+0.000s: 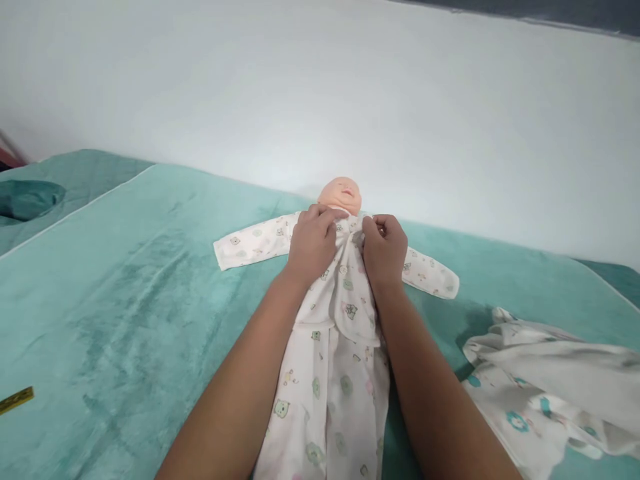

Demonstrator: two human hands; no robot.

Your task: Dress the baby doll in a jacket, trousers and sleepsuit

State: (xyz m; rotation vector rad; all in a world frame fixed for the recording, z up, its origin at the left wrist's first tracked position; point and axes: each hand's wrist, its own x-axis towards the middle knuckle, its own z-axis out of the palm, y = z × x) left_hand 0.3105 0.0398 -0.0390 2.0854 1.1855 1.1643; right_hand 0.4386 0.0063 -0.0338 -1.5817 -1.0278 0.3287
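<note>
A baby doll (340,193) lies on its back, its head toward the wall. It wears a white baby shirt (345,293) printed with small animals, sleeves spread to both sides, over matching white pants (310,407). At the collar, my left hand (315,241) is closed on the shirt's edge, its index finger reaching over the neckline below the chin. My right hand (385,250) pinches the other side of the shirt front near the shoulder. The front panels overlap, the upper one hanging loosely. What lies under my fingertips is hidden.
Crumpled white baby clothes (555,380) with teal prints lie to the right. A teal plush blanket (135,300) covers the bed, and a white wall (320,93) rises behind the doll. A small yellow strip (17,400) is at the left edge.
</note>
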